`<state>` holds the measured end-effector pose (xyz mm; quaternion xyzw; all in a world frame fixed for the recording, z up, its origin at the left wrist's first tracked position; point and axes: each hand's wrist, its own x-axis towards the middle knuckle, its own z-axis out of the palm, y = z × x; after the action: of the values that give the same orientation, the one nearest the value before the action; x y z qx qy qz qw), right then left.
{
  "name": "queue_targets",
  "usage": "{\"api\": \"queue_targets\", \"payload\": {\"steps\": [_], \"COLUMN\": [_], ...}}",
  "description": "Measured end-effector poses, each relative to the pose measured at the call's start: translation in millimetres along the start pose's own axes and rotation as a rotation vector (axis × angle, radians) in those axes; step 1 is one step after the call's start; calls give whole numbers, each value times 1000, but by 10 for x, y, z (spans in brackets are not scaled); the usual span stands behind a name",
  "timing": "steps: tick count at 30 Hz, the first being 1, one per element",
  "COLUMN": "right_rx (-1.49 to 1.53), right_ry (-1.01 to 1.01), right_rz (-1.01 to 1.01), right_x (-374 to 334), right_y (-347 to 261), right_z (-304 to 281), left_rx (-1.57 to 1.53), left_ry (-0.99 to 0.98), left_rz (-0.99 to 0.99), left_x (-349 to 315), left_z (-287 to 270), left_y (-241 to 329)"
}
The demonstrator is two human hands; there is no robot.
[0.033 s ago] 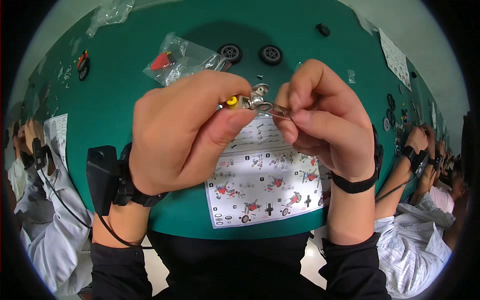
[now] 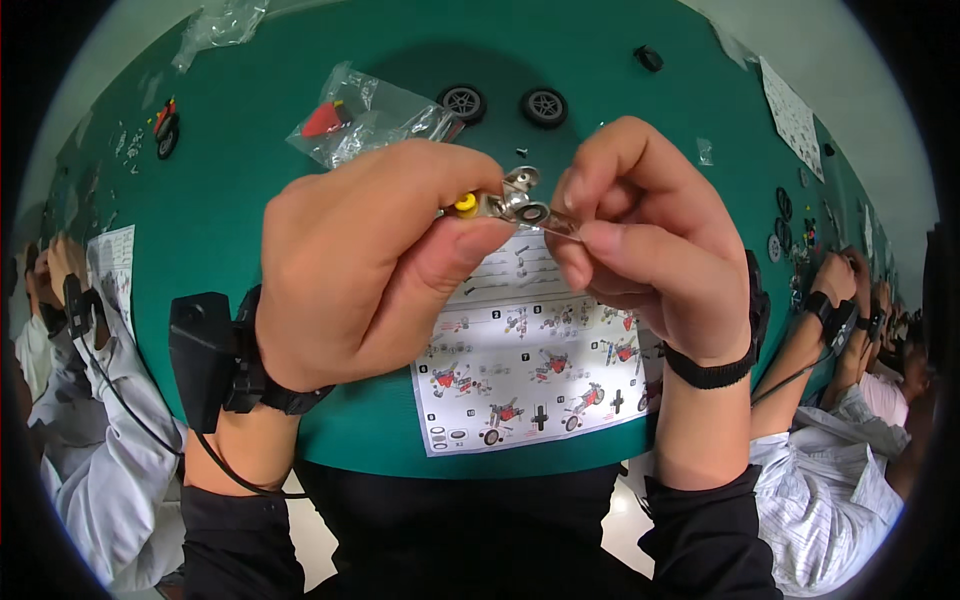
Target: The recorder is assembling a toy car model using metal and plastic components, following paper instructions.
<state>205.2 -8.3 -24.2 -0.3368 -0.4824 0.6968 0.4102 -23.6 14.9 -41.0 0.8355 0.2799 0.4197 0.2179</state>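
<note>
Step numbers (image 2: pixel 496 314) in small dark squares (image 2: pixel 525 357) mark drawings (image 2: pixel 503 415) on a white instruction sheet (image 2: pixel 535 345); print on a paper (image 2: pixel 791 116) at right is unreadable

a small shiny silver metal bracket (image 2: pixel 515 199) with rounded ends is held aloft, a round yellow piece (image 2: pixel 466 204) at its left and a narrow metal strip (image 2: pixel 561 226) angling down to its right.

From here, the strip (image 2: pixel 556 225) in the right hand (image 2: pixel 655 245) tilts slightly differently now, its hole looking darker.
</note>
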Motion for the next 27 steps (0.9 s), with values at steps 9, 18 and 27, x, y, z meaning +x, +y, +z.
{"api": "queue_targets", "payload": {"steps": [9, 18, 27], "right_rx": [-450, -866, -968], "right_ry": [73, 215, 292], "right_rz": [-104, -455, -659], "right_x": [0, 34, 54], "right_y": [101, 138, 227], "right_z": [267, 288, 310], "left_rx": [142, 220, 239], "left_ry": [-5, -43, -55], "left_rz": [65, 96, 39], "left_x": [-50, -32, -39], "left_z": [-45, -90, -126], "left_y": [-70, -66, 37]}}
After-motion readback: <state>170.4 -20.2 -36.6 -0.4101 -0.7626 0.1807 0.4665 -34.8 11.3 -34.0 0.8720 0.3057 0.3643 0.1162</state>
